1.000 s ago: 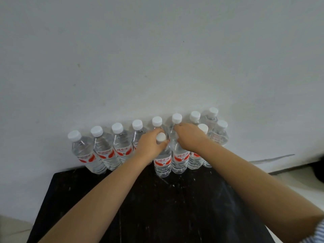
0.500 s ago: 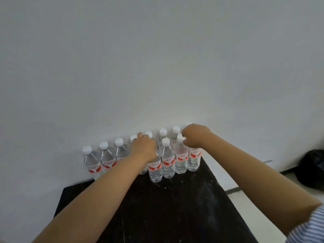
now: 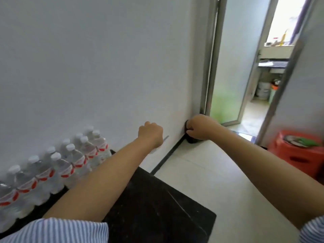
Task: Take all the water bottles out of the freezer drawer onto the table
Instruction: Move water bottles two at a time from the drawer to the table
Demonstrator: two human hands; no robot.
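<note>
Several clear water bottles (image 3: 57, 165) with white caps and red labels stand in two rows along the wall at the back of the black table (image 3: 157, 207), now at the lower left. My left hand (image 3: 151, 135) floats in a loose fist to the right of the bottles, past the table's edge, holding nothing. My right hand (image 3: 199, 127) is also curled with nothing in it, farther right, in front of a dark object on the floor by the wall. The freezer drawer is out of sight.
A white wall (image 3: 105, 67) runs behind the table. An open doorway (image 3: 233, 85) with a metal frame leads to another room at the right. A red plastic crate (image 3: 298, 153) sits on the pale tiled floor (image 3: 219, 181) at the far right.
Both hands have let go of the bottles and pulled away to the right. The view has swung right, so the bottles now sit at the lower left and the doorway shows.
</note>
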